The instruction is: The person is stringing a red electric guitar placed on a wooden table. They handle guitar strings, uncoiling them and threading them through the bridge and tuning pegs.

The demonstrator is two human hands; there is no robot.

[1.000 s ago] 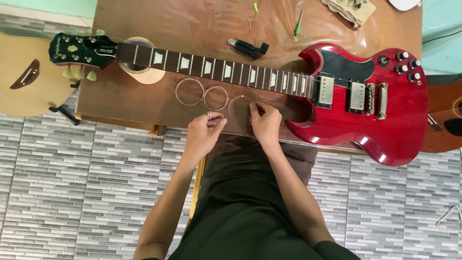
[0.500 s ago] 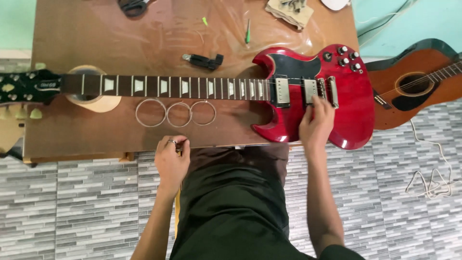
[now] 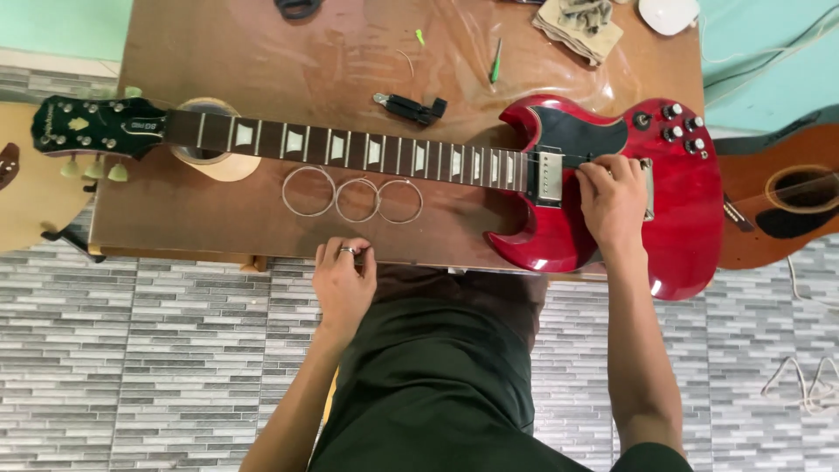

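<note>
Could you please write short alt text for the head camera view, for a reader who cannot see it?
Seen from above, a person's right hand rests on the body of a red electric guitar lying across a wooden table, near its bridge. The left hand sits at the table's near edge, just below three coiled strings beside the guitar's neck.

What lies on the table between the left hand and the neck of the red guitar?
In the head view, three coiled guitar strings lie side by side on the wooden table, between the left hand and the guitar neck.
</note>
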